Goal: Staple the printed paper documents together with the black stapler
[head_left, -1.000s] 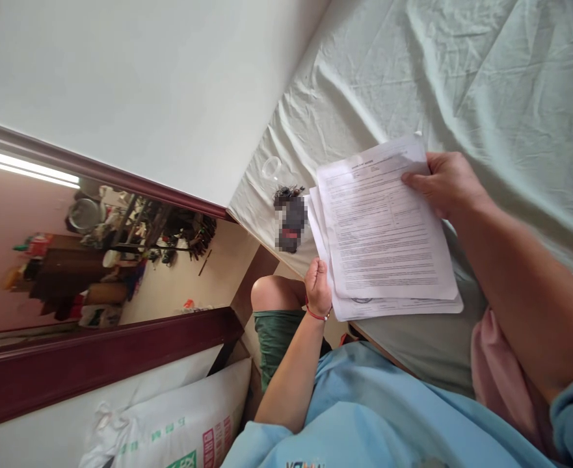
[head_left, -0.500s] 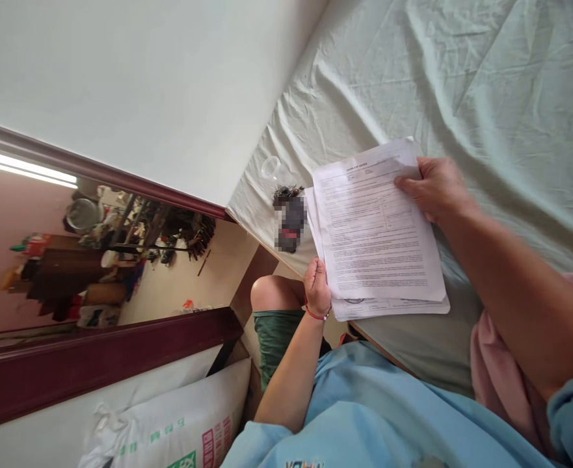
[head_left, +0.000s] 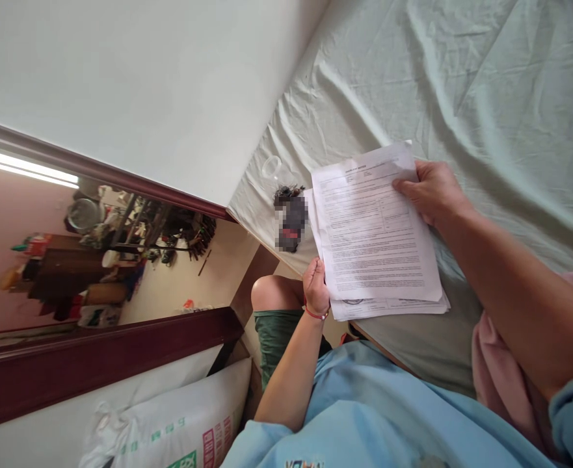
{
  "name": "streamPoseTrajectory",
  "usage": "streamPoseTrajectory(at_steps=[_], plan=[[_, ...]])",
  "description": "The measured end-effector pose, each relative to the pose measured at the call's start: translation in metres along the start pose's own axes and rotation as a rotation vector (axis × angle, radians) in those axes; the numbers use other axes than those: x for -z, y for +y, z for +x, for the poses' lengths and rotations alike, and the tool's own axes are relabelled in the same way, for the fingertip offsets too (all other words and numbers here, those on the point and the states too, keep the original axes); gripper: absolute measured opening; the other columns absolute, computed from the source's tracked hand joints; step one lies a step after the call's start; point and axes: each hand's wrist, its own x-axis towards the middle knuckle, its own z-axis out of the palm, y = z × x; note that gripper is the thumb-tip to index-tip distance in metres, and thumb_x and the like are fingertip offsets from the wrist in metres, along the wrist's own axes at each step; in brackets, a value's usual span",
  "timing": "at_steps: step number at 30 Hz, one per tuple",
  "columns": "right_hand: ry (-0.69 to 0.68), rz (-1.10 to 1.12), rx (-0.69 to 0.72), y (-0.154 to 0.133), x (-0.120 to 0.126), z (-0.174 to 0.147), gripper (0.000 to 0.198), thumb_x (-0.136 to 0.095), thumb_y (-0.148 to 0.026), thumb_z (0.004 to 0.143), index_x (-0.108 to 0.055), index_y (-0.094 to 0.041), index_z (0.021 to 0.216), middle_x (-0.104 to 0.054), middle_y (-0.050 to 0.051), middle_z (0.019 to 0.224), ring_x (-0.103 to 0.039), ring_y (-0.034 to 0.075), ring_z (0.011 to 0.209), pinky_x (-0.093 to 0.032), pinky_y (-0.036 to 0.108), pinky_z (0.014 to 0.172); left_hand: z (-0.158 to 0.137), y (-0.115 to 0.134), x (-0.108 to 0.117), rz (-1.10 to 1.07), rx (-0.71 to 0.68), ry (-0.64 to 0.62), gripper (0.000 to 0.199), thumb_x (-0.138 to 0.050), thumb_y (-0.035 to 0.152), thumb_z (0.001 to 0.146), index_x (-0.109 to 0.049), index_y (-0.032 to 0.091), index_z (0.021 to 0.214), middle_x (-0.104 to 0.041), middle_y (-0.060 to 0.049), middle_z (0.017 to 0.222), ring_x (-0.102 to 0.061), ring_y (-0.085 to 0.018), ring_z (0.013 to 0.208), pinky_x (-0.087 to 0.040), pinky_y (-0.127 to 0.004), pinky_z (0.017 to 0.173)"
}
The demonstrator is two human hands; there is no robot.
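A stack of printed papers [head_left: 378,234] lies slanted over the edge of the pale green sheet [head_left: 374,71]. On its right edge, near the top, my right hand [head_left: 435,192] is closed, thumb on the front page and fingers behind. My left hand [head_left: 317,289], with a red string bracelet at the wrist, is closed at the lower left edge of the same papers. The pages fan out slightly, so other sheets show at the left side and along the bottom. What the left fingers grip behind the papers is partly hidden.
Left of the papers lie a clear plastic cup [head_left: 271,168] and a dark, pixelated item [head_left: 292,221]. A white wall [head_left: 144,84] borders the sheet. Below left, a white printed sack [head_left: 179,416] leans near a dark red frame [head_left: 110,357]. Pink cloth [head_left: 495,364] lies by my right arm.
The right hand has shifted very slightly left and down, and the top pages' upper right corner has moved with it. My left hand keeps its place.
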Motion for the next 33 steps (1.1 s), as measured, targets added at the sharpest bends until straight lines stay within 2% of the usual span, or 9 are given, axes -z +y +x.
streamPoseTrajectory(at_steps=[9,15,19,28,33], plan=[[-0.031,0.051,-0.064,-0.007,0.001,-0.004,0.02,-0.065,-0.021,0.083,-0.078,-0.021,0.099,-0.075,0.005,0.085,-0.071,0.023,0.078,-0.057,0.035,0.067,0.001,-0.011,0.005,0.147,-0.061,0.0,0.05,-0.064,0.065,0.094,-0.056,0.02,0.072,-0.05,0.002,0.067,-0.043,-0.014,0.064,-0.037,-0.028,0.062],[0.052,-0.169,0.012,-0.01,0.009,0.0,0.01,-0.066,-0.022,0.082,-0.075,-0.021,0.087,-0.071,0.003,0.081,-0.066,0.022,0.078,-0.054,0.036,0.071,0.002,-0.015,0.008,0.222,-0.092,0.0,0.052,-0.059,0.065,0.097,-0.052,0.021,0.072,-0.043,0.003,0.066,-0.038,-0.014,0.064,-0.033,-0.029,0.062],[0.103,-0.304,-0.012,-0.018,0.018,0.0,0.004,-0.068,-0.022,0.083,-0.07,-0.019,0.081,-0.066,0.004,0.078,-0.06,0.019,0.076,-0.049,0.035,0.073,0.002,-0.013,0.009,0.283,-0.112,0.014,0.055,-0.058,0.07,0.096,-0.051,0.021,0.071,-0.042,0.003,0.066,-0.037,-0.014,0.064,-0.034,-0.029,0.062],[0.071,-0.296,-0.018,-0.023,0.016,-0.003,0.008,-0.069,-0.021,0.082,-0.064,-0.02,0.075,-0.06,0.0,0.073,-0.052,0.016,0.069,-0.041,0.033,0.066,0.0,-0.012,0.008,0.382,-0.154,0.023,0.058,-0.051,0.074,0.098,-0.054,0.022,0.074,-0.045,0.003,0.065,-0.04,-0.014,0.062,-0.036,-0.029,0.062],[0.044,-0.266,-0.011,-0.023,0.015,-0.003,0.005,-0.067,-0.022,0.084,-0.067,-0.018,0.083,-0.063,0.001,0.078,-0.053,0.014,0.07,-0.042,0.031,0.067,0.0,-0.011,0.006,0.398,-0.157,0.008,0.058,-0.049,0.074,0.099,-0.052,0.022,0.074,-0.045,0.003,0.065,-0.04,-0.014,0.062,-0.036,-0.029,0.061]])
